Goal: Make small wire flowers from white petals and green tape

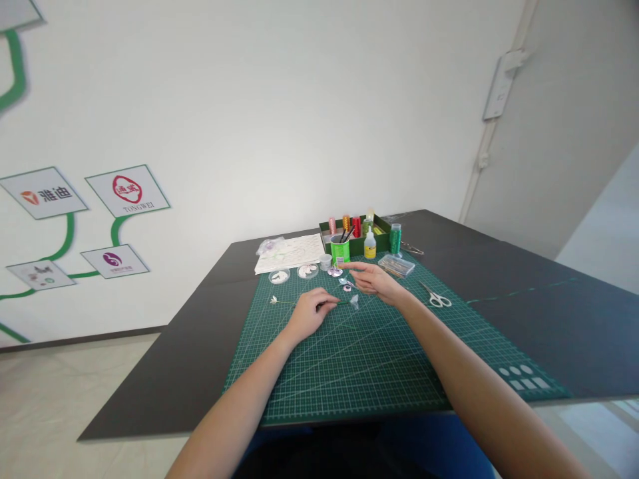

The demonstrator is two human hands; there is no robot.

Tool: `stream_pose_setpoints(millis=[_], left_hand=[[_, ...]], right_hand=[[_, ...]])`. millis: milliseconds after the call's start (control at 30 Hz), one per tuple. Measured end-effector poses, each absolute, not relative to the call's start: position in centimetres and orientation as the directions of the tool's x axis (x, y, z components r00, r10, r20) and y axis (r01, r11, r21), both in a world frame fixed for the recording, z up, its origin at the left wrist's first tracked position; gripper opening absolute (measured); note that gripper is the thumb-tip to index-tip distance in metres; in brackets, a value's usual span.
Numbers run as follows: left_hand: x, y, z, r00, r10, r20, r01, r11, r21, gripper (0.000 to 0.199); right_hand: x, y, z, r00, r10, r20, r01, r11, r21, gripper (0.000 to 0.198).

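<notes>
My left hand (310, 313) is closed in a pinch on a thin green flower stem, low over the green cutting mat (349, 372). At the stem's right end sits a pale, translucent flower (354, 301). My right hand (375, 279) hovers to the right of it, index finger stretched out and the other fingers curled. Just beside those fingertips is a small pale bluish petal-like piece (343, 281); whether the hand grips something there is too small to tell. Left of my left hand lies a small white flower (273, 300) on a thin stem.
Two clear dishes (279, 276) of pale pieces lie near a white textured pad (289, 253). Behind are a green cup (340, 251) with brushes, a glue bottle (370, 244) and a box (357, 246) of thread spools. White-handled scissors (439, 301) and a clear case (397, 265) lie right.
</notes>
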State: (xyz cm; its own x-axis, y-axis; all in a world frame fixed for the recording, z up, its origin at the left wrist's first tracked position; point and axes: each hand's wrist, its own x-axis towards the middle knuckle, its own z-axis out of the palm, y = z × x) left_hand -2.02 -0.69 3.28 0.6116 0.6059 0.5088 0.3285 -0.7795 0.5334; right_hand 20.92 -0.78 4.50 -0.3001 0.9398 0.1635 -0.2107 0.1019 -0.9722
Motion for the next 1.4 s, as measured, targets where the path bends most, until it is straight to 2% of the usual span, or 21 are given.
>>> stream_pose_setpoints(millis=[200, 467, 667, 1000, 1400], left_hand=[[-2.1, -0.3, 3.3, 0.529, 0.647, 0.549, 0.251, -0.737, 0.627, 0.014], [-2.4, 0.1, 3.0, 0.421, 0.723, 0.548, 0.222, -0.667, 0.711, 0.012], [-2.5, 0.0, 3.3, 0.378, 0.744, 0.55, 0.224, -0.65, 0.726, 0.012], [-2.8, 0.7, 2.8, 0.307, 0.785, 0.539, 0.209, -0.608, 0.766, 0.014], [-2.8, 0.8, 3.0, 0.232, 0.852, 0.47, 0.034, -0.49, 0.871, 0.022]], right_hand=[[20.6, -0.6, 4.1, -0.275, 0.959, 0.071, -0.005, 0.072, -0.997, 0.063], [19.9, -0.3, 3.1, -0.279, 0.96, -0.03, 0.198, 0.027, -0.98, 0.052], [19.5, -0.2, 2.5, -0.333, 0.942, -0.044, 0.266, 0.049, -0.963, 0.044], [19.5, -0.3, 2.6, -0.38, 0.925, -0.019, 0.377, 0.136, -0.916, 0.043], [19.4, -0.3, 2.7, -0.41, 0.912, -0.029, 0.384, 0.143, -0.912, 0.041]])
